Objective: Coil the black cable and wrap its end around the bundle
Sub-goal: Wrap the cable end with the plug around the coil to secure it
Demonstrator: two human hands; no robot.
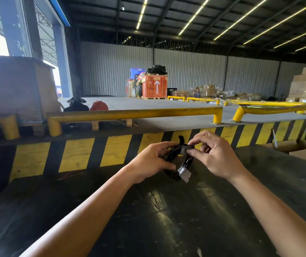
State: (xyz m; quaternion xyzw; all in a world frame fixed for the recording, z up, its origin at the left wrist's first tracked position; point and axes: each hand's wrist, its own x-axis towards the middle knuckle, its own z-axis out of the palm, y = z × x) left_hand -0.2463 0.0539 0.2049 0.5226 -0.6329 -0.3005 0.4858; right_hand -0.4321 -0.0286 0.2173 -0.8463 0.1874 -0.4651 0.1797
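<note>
The black cable (171,156) is wound into a small round coil held in the air above the dark table (167,210). A white plug (184,173) hangs at the coil's lower right. My left hand (152,162) grips the coil's left side. My right hand (215,154) pinches a dark wrap at the top of the coil between thumb and fingers. A short black end (181,140) sticks up above that wrap.
A yellow-and-black striped wall (111,151) runs along the table's far edge, with yellow rails (133,113) on the platform above. Open cardboard boxes (297,151) sit at the right. Pallets and crates stand far back.
</note>
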